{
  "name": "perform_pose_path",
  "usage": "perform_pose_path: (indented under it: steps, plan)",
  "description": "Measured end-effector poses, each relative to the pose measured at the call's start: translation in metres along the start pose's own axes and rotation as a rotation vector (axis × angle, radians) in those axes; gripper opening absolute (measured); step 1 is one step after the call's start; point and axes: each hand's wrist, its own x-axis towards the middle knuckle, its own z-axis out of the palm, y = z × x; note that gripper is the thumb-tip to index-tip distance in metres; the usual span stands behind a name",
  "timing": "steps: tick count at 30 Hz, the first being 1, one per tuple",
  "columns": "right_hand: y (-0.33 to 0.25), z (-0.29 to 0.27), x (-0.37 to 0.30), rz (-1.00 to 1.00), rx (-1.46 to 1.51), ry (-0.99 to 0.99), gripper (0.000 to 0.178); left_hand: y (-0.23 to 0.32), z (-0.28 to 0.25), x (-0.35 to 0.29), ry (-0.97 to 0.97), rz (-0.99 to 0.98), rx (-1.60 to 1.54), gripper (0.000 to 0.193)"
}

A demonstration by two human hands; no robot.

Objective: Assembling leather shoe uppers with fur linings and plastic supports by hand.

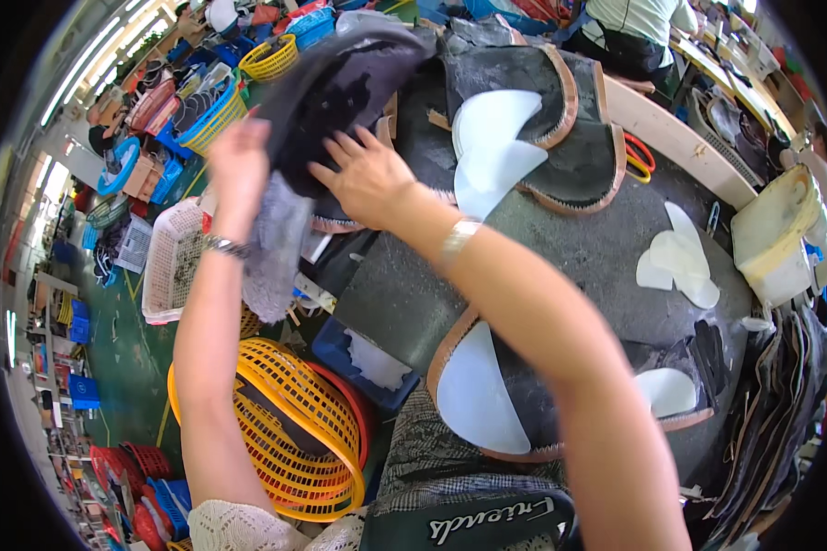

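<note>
"Head view: where does the dark sheet [354, 92] sit?"

"Between eleven and twelve o'clock, above the far left part of the grey tabletop [597, 257]. It is tilted, and its upper edge is blurred; I cannot tell whether its underside touches what lies below."

"And the left hand [237, 161]?"

"At ten o'clock, by the sheet's left edge. Its fingers are too blurred for me to tell whether they are clamped on that edge or free of it."

"What of the right hand [368, 182]?"

"At eleven, with its back showing and its fingers spread apart, the tips over the sheet's lower part."

"What is around them?"

"At nine, below the left hand, a grey fuzzy piece [274, 253] hangs near a white basket [161, 266]. At one, two white petal-shaped pieces [492, 174] overlap beside dark curved panels [510, 73] with jagged brown borders. Two o'clock has red and yellow rings [648, 165]."

"Lower down?"

"A yellow basket [349, 459] at seven, beside a blue bin [335, 340]; at three, a cream container [772, 248] stands at the tabletop's right side."
</note>
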Motion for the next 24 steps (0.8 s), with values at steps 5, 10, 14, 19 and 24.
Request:
perform_pose_path:
  steps: [5, 10, 14, 19, 24]
  plan:
    - [0.023, 0.016, 0.014, 0.151, 0.302, -0.145, 0.052, 0.101, -0.173, 0.031, 0.665, 0.107, -0.262, 0.030]
    - [0.017, -0.091, -0.059, 0.296, 2.473, -0.608, 0.107, 0.146, -0.135, -0.094, -0.116, 0.165, 0.094, 0.020]
    - [-0.045, -0.222, -0.183, 0.907, 2.130, 0.174, 0.059, 0.200, -0.125, -0.162, -0.873, 1.151, -0.257, 0.032]
    - [-0.051, -0.232, -0.248, 0.374, 1.610, -0.656, 0.057, 0.219, -0.081, -0.139, -0.927, 0.690, -0.507, 0.076]
    - [-0.054, -0.262, -0.311, 0.640, 1.229, -0.614, 0.051, 0.214, -0.051, -0.184, -1.705, 0.290, -0.727, 0.034]
